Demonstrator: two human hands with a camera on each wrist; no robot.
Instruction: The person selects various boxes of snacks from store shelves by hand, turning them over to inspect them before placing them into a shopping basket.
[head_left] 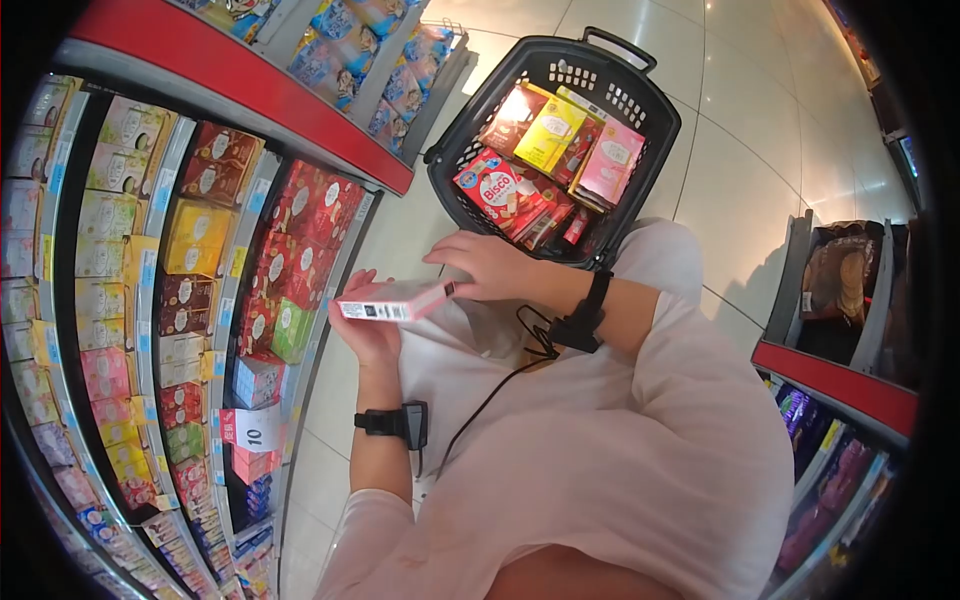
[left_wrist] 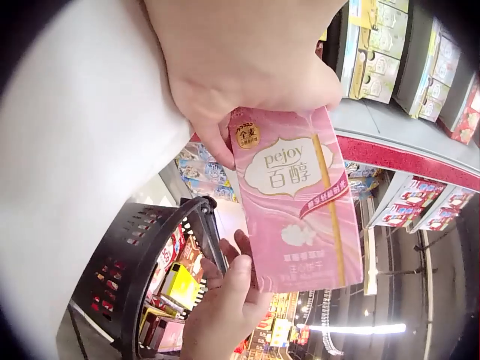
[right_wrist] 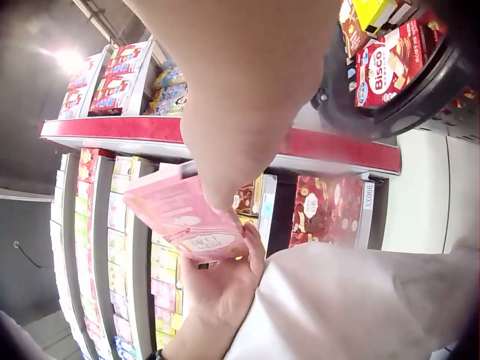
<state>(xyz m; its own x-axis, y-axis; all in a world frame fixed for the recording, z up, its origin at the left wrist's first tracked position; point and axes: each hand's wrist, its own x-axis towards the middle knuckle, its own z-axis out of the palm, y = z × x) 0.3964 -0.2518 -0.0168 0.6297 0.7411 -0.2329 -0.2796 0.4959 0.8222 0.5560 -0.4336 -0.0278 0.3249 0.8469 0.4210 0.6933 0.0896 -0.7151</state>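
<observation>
My left hand [head_left: 368, 332] grips a pink Pejoy biscuit-stick box [left_wrist: 294, 202] by one end, in front of my lap. In the left wrist view its printed front faces the camera, with the left fingers [left_wrist: 216, 139] at its top edge. My right hand [head_left: 492, 268] is at the box's other end, its fingers loosely extended and its thumb [left_wrist: 238, 276] right by the corner. From the right wrist, the box [right_wrist: 184, 214] appears tilted, with the left hand [right_wrist: 225, 289] beneath it and the right hand [right_wrist: 229, 169] above.
A black shopping basket [head_left: 440, 190] stands on the tiled floor ahead, holding several boxes, including a red Bisco box [head_left: 498, 192] and a yellow box [head_left: 550, 135]. Shelves of snack boxes [head_left: 200, 235] line my left. Another shelf [head_left: 835, 385] stands at right. A cable [head_left: 490, 395] runs between the wrist straps.
</observation>
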